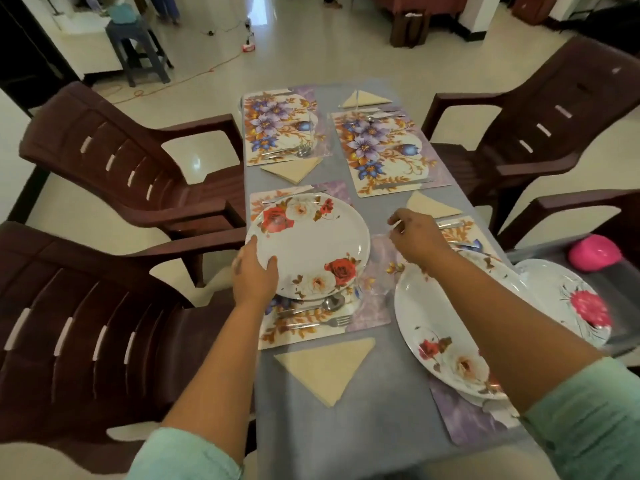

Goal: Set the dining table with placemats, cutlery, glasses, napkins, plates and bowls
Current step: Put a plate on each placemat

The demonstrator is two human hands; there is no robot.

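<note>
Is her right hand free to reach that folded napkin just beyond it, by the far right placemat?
Probably yes. The right hand hovers empty, fingers loosely spread, just short of the napkin, with only bare tablecloth between them. The left hand is busy holding the rose plate.

Both arms stretched forward, bare from the elbows, pale green sleeves pushed up. Left hand (254, 273) curled around a rim, thumb on top, fingers underneath. Right hand (417, 237) raised further out, palm down, fingers loosely bent, gripping nothing visible.
</note>
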